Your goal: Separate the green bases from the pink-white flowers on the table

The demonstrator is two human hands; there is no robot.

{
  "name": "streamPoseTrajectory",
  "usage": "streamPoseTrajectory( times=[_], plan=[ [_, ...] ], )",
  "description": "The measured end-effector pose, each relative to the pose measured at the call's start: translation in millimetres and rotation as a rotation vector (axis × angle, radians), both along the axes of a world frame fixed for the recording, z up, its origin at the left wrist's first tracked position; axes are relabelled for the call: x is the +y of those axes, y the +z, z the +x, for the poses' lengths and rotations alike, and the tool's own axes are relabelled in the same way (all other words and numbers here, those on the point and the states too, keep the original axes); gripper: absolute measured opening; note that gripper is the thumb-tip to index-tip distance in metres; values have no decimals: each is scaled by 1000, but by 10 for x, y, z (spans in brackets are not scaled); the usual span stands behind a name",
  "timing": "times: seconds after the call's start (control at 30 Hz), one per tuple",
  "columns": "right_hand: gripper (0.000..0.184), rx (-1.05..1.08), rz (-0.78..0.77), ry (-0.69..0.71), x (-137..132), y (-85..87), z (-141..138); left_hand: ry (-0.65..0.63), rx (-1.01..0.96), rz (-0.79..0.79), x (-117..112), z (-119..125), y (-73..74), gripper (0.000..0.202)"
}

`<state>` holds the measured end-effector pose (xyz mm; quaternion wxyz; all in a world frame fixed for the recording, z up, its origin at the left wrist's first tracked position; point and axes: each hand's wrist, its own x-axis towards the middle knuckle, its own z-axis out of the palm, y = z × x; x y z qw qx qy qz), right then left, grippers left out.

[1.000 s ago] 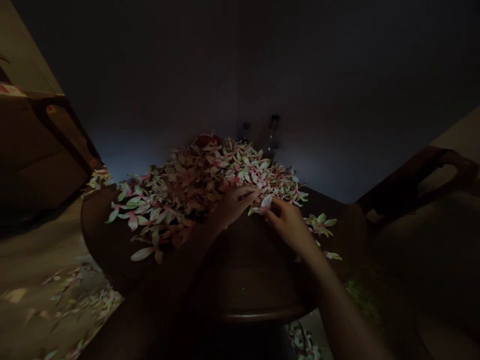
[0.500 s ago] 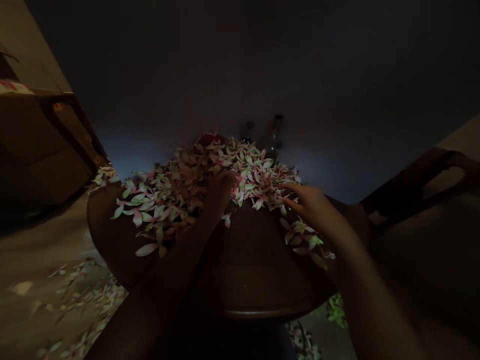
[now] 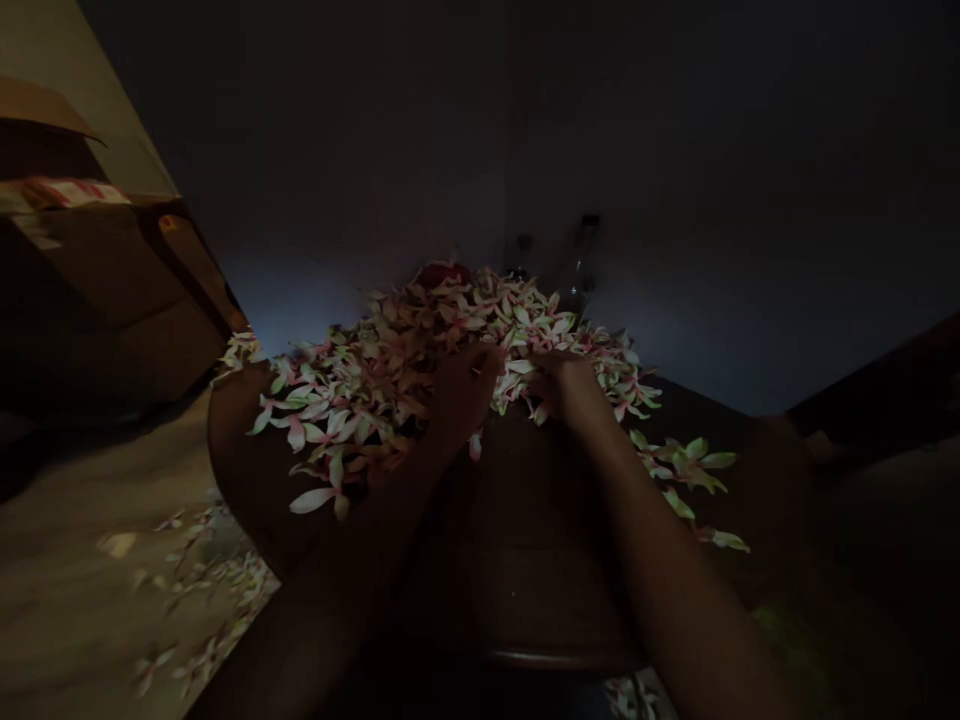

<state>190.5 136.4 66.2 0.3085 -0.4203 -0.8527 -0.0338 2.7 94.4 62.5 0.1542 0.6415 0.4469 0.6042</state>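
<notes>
left hand (image 3: 466,388) and right hand (image 3: 573,388) touch heaped flowers (image 3: 397,350).

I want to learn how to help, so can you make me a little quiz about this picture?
1. True or false: the tall bottle is behind the pile of flowers.

2. Fill in the blank: besides the ones on the table, more flowers lie down on the ____.

3. Which is nearer to the loose flowers at the right side of the table: the left hand or the right hand?

Key:
1. True.
2. Floor.
3. The right hand.
</notes>
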Motion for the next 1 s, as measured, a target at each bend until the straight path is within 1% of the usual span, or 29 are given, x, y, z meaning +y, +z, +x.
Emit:
streamPoseTrajectory(
  times=[0.07, 0.17, 0.23, 0.3, 0.4, 0.53, 0.7, 0.83, 1.0],
  plan=[
    [27, 59, 28, -1, -60, 34, 14, 33, 32, 8, 1, -5, -15, 23],
    [25, 121, 131, -12, -141, 74, 22, 55, 107, 56, 21, -22, -47, 22],
    [26, 145, 193, 18, -190, 91, 25, 54, 170, 96, 36, -31, -61, 23],
    [28, 170, 224, 69, -234, 100, 28, 47, 237, 122, 49, -38, -71, 26],
    [28, 198, 215, 143, -285, 106, 33, 50, 321, 142, 72, -53, -85, 32],
    [30, 173, 187, 190, -331, 134, 44, 86, 401, 215, 108, -93, -104, 30],
    [32, 118, 183, 199, -366, 168, 53, 54, 544, 332, 130, -140, -84, 28],
    [32, 69, 166, 194, -361, 157, 36, 29, 567, 364, 129, -164, -54, 24],
    [32, 56, 104, 194, -368, 156, -30, 59, 584, 418, 144, -183, -61, 21]
  ],
)
